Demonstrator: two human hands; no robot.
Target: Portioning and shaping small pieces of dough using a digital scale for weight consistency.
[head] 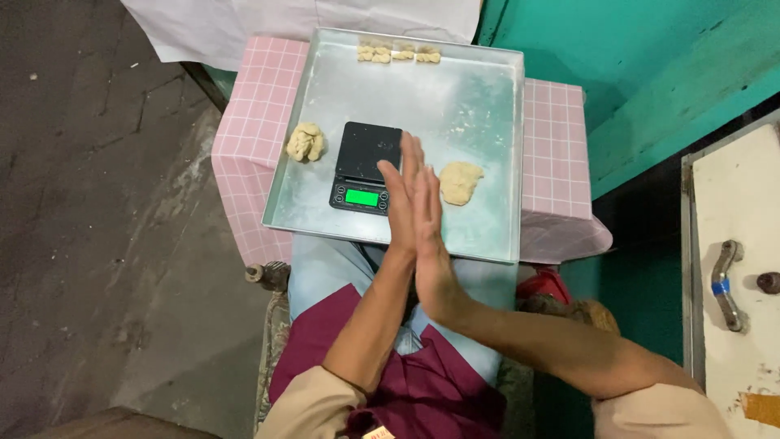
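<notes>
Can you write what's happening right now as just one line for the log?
hands: left hand and right hand pressed palm to palm | over: metal tray | beside: black digital scale, dough lump

This looks like a small, rough bakery workroom where I sit. In front of me is a metal baking tray (487, 122) dusted with flour, laid on a desk covered in pink checked cloth (244, 138). On the tray sit a black digital scale (366, 167), lumps of dough (460, 181) and a row of shaped pieces (398, 53). The floor (89, 211) is bare, stained concrete, and the wall (650, 73) is painted teal.
</notes>
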